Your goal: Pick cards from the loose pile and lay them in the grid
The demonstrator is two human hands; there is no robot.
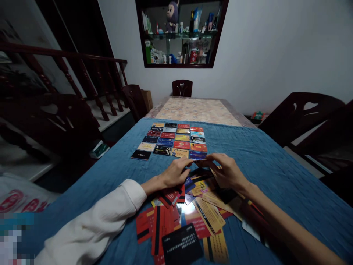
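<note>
pinch the card [199,161] lightly at its ends, pads near the edges, with even pressure from both sides so as not to bow or flick the thin piece. held now just above the near edge of the neat rows of cards [182,145] and beyond the loose pile [182,243], over the blue cloth [242,147]. left hand [173,173] pinching the left end, fingers bent and drawn together; right hand [227,171] pinching the right end, fingers curled in from the other side. cannot tell exactly where each thumb presses. to turn or square the card well, move both wrists together, and ease one end slightly before shifting the other. keep the right wrist and the white sleeve [96,217] light over the pile, to avoid dragging loose pieces along. seen almost edge-on, with long axis seemingly running across from left hand to right hand, ends pointing left and right, roughly in line with the nearest row. too thin a view to tell front from back.
</note>
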